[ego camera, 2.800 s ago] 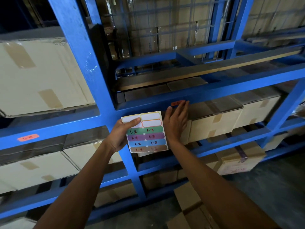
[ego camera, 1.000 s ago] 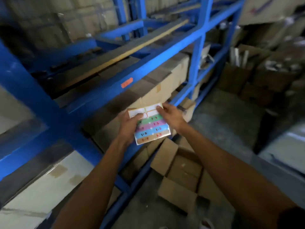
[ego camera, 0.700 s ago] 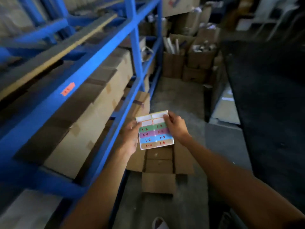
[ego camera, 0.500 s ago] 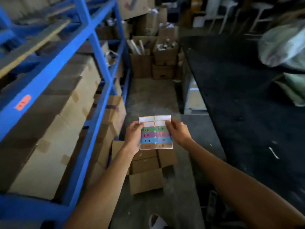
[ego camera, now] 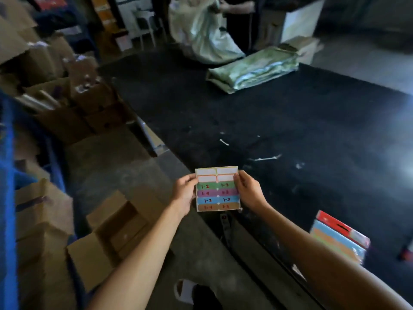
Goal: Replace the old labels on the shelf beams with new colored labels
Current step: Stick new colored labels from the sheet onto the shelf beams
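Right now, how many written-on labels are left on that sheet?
8 on the label sheet, two per row: green, purple, blue, brown. Top two rows look peeled.

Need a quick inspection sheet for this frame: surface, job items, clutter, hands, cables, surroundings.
Surface: black mat covers the floor on the right, flecked with white scraps; bare concrete floor on the left.
Job's things: label sheet held over the mat's edge, top two rows peeled, four coloured rows left; packet of label sheets lies on the mat at right.
Clutter: open cardboard box on the concrete; more boxes stacked at left.
Grippers: left hand pinches the sheet's left edge; right hand pinches its right edge.
Cables: nothing seen.
Surroundings: blue shelf post at far left; folded green sacks on the mat; another person's arm at the top edge.
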Demonstrator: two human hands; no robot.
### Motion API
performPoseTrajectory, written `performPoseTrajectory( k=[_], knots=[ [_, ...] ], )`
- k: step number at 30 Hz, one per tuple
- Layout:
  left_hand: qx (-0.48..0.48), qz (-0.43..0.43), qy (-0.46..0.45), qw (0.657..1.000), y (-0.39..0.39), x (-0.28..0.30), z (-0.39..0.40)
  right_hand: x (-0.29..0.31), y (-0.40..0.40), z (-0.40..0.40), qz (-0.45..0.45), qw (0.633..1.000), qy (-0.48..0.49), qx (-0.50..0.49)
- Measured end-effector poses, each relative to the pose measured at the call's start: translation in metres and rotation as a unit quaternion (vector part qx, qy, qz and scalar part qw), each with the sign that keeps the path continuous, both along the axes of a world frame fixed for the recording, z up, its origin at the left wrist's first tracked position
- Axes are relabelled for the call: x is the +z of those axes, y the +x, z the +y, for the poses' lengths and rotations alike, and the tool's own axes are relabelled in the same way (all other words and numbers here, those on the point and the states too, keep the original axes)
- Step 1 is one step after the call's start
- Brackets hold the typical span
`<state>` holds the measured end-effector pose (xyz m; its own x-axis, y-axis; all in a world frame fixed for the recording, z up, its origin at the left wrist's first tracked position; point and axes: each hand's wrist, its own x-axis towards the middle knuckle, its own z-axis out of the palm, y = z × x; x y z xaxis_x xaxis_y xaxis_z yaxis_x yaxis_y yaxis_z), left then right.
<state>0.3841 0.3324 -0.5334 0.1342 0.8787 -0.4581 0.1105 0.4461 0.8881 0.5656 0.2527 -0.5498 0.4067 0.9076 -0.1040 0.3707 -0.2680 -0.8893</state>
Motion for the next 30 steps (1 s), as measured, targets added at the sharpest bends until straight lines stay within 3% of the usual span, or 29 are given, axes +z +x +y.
performPoseTrajectory(
  k=[4,7,13,17,25,30],
  knots=[
    [-0.095,0.038,-0.007,0.995,0.079,-0.015,-0.044,-0.018,0.062,-0.072,-0.039,0.994,-0.019,-0.096],
    [-0.175,0.056,0.008,0.983,0.126,-0.023,-0.078,-0.030,0.093,-0.128,0.001,0.981,-0.020,-0.192],
    [-0.337,0.069,0.006,0.939,0.191,-0.039,-0.136,-0.057,0.127,-0.225,0.052,0.934,-0.028,-0.353],
    [-0.411,0.087,0.011,0.907,0.212,-0.055,-0.164,-0.072,0.133,-0.266,0.027,0.904,-0.047,-0.425],
    [-0.430,0.117,0.082,0.891,0.231,-0.067,-0.186,-0.083,0.139,-0.286,0.027,0.889,-0.070,-0.451],
    [-0.455,0.139,0.126,0.870,0.240,-0.068,-0.188,-0.085,0.143,-0.282,0.027,0.902,-0.103,-0.419]
  ],
)
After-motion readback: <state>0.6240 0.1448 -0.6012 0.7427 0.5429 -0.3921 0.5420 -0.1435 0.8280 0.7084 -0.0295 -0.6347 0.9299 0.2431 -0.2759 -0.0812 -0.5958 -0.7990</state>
